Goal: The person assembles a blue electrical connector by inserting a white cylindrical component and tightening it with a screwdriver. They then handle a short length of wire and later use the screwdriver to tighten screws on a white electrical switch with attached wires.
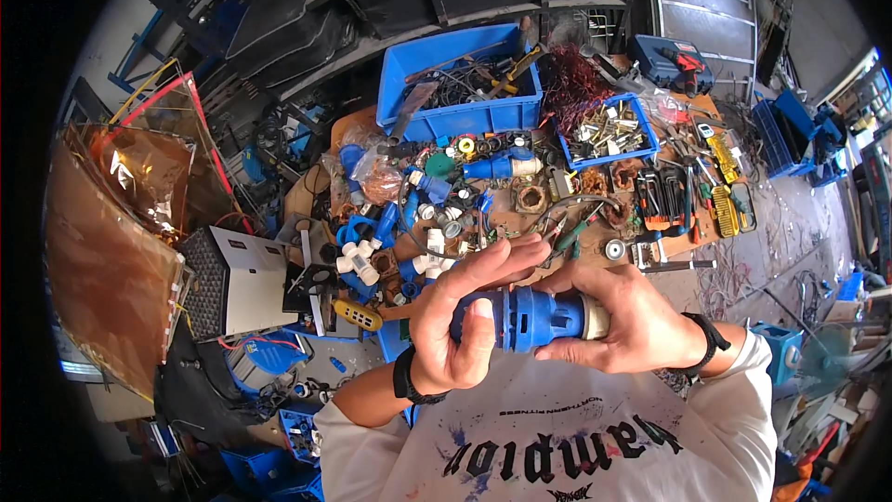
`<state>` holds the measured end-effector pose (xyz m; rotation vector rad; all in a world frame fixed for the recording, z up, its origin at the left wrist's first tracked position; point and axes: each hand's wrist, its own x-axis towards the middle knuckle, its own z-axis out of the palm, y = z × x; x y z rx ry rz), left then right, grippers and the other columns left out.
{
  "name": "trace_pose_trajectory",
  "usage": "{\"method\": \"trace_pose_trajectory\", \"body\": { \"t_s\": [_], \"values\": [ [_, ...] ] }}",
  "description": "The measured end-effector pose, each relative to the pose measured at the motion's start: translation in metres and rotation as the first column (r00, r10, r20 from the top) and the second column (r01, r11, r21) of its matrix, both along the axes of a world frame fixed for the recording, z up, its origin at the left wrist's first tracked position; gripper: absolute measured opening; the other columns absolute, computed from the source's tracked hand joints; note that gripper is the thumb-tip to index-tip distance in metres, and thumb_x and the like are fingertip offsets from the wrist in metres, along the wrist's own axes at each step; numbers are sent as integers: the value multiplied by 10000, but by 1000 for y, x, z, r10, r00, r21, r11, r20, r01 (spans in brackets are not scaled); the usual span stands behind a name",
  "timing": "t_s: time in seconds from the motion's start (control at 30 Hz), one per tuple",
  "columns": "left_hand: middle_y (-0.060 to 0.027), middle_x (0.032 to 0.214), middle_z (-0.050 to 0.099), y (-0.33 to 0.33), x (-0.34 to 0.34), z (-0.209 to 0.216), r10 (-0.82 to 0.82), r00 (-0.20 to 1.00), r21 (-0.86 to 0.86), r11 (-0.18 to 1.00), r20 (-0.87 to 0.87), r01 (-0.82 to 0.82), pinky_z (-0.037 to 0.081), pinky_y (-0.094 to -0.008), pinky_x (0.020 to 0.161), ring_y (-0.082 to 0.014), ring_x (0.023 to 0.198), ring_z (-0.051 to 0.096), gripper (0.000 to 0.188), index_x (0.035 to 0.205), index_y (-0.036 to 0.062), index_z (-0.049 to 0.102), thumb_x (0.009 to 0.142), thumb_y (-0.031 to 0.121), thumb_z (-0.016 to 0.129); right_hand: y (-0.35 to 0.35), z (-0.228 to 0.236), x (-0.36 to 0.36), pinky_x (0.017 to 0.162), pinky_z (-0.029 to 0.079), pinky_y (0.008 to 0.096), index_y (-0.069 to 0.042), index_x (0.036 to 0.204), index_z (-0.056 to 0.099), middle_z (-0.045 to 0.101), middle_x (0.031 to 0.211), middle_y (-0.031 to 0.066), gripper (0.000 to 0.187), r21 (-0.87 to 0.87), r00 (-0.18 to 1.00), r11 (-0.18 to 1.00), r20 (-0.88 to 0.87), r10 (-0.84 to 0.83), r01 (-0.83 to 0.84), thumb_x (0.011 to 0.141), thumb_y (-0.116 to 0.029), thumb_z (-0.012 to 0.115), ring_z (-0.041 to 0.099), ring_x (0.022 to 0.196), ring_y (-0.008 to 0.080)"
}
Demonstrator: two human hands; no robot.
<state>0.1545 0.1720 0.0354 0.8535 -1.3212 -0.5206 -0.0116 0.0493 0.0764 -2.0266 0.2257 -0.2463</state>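
A blue industrial plug connector (531,318) with a whitish collar at its right end lies level between my hands, close in front of my chest. My left hand (462,321) curls around its left end, thumb along the near side and the fingers reaching over the far side. On the other end, my right hand (624,316) grips the collar between thumb and fingers. The left end face of the connector is mostly hidden by my left palm. Just beyond my hands, green-handled pliers (578,231) lie on the cluttered workbench (671,256).
A large blue bin (455,116) of cables and tools stands at the back. Right of it, a small blue tray (609,130) holds metal pieces. White and blue fittings (358,262) lie left, hex keys (662,197) right. A yellow-handled tool (358,314) rests at the near left.
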Motion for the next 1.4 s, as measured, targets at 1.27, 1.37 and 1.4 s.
{"method": "trace_pose_trajectory", "body": {
  "t_s": [1.27,1.37,1.4],
  "values": [
    [-73,879,528,9,7,31,212,341,-53,905,916,-422,498,-343,586,-223,719,601,404,1073,50,536,696,80,679,6,10,-15,766,504,318,23,1040,606,661,954,139,516,-6,986,987,-46,-161,161,642,-186,861,660,848,238],
    [-75,901,535,12,10,35,78,499,133,918,863,-374,502,-358,602,-249,738,603,504,1123,51,507,675,113,728,8,8,-14,766,503,318,24,1035,611,662,948,136,510,-30,984,987,-71,-162,160,642,-185,860,659,845,236],
    [-77,912,540,14,10,38,17,568,216,915,823,-341,503,-364,607,-259,748,605,541,1141,51,496,666,126,745,9,8,-14,766,505,320,24,1039,609,663,951,136,513,-29,985,988,-75,-157,155,642,-184,859,661,849,237]
  ]
}}
